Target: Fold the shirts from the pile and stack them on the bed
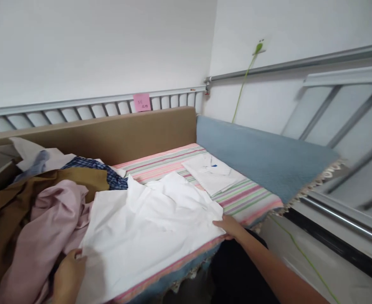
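Observation:
A white shirt (160,223) lies spread and slightly rumpled on a striped sheet (252,198). My right hand (229,226) is closed on the shirt's right edge, thumb on top. At the lower left, my left hand (68,272) pinches the shirt's left edge near its corner. Beyond the shirt rests a folded white garment (213,173) with a small blue mark on it. Just left of my left hand, a pink garment (51,219) and a brown garment (11,198) are heaped together.
A blue checked garment (94,166) shows behind the heap. A tan padded board (148,135) borders the back and a blue fringed cover (252,152) the right. A pink note (142,102) sits on the white rail. A green cord (243,84) hangs from the wall socket.

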A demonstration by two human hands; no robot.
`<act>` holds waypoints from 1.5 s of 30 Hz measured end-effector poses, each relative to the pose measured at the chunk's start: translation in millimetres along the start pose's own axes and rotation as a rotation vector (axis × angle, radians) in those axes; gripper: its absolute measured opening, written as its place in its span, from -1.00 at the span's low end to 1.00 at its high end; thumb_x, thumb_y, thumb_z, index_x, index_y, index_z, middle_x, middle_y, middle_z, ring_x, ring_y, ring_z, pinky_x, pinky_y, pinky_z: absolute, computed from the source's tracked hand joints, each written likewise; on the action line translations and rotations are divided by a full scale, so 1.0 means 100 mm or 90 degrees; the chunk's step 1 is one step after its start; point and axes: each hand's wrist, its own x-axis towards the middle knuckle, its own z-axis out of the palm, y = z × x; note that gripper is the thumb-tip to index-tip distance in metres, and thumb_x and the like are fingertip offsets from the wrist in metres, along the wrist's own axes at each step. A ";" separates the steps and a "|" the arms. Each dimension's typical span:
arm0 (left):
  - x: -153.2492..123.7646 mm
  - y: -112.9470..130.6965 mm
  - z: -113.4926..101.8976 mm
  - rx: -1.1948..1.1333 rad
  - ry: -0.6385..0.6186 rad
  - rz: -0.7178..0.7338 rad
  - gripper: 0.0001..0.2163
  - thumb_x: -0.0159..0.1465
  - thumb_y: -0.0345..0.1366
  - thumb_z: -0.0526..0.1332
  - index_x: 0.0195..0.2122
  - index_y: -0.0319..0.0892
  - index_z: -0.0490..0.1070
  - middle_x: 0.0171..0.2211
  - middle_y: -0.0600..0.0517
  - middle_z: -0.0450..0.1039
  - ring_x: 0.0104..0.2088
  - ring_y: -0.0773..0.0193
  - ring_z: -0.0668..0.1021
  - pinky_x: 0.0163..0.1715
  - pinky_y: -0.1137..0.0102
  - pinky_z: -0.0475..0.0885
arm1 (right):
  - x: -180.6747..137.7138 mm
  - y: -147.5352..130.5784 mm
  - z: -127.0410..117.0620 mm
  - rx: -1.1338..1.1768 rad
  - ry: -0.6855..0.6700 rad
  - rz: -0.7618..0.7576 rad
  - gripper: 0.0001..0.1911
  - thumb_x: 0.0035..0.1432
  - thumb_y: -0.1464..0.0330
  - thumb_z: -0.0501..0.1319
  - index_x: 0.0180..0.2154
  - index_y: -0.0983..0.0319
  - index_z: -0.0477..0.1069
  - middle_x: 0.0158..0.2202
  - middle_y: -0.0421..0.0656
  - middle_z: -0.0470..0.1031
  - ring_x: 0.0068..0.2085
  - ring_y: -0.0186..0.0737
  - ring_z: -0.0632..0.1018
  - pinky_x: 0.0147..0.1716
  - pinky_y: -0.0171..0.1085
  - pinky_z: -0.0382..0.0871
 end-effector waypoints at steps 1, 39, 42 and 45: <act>-0.07 0.07 0.00 0.040 0.074 0.038 -0.61 0.14 -0.18 -0.02 -0.11 -0.29 0.35 -0.27 -0.24 0.49 -0.24 -0.10 0.53 -0.23 0.15 0.38 | -0.01 0.00 -0.06 -0.021 0.015 -0.001 -0.84 -0.04 0.37 0.24 -0.38 0.32 0.37 -0.46 -0.01 0.49 -0.40 0.07 0.57 -0.42 -0.02 0.45; -0.32 1.12 0.16 0.303 0.072 0.345 -0.61 0.28 -0.34 -0.09 0.08 -0.21 0.32 0.16 -0.15 0.28 0.14 0.04 0.33 0.08 0.05 0.22 | 0.43 0.34 0.29 -0.436 0.287 -0.684 -0.59 0.23 0.22 0.03 0.08 0.16 0.34 0.19 -0.11 0.26 0.22 -0.03 0.22 0.15 0.00 0.10; 0.06 1.71 -0.04 0.323 0.084 0.427 -0.60 0.26 -0.45 -0.13 0.05 -0.24 0.34 0.14 -0.17 0.30 0.11 0.07 0.35 0.03 0.17 0.29 | 0.44 0.38 0.32 -0.426 0.286 -0.644 -0.61 0.24 0.23 0.03 0.06 0.13 0.36 0.19 -0.17 0.27 0.23 -0.07 0.21 0.17 -0.05 0.06; 0.43 2.27 -0.01 0.374 0.097 0.495 -0.54 0.22 -0.53 -0.16 0.08 -0.23 0.32 0.16 -0.18 0.27 0.16 0.02 0.29 0.02 0.12 0.28 | 0.43 0.36 0.33 -0.409 0.288 -0.630 -0.62 0.24 0.22 0.03 0.05 0.12 0.38 0.17 -0.20 0.30 0.21 -0.09 0.23 0.17 -0.07 0.07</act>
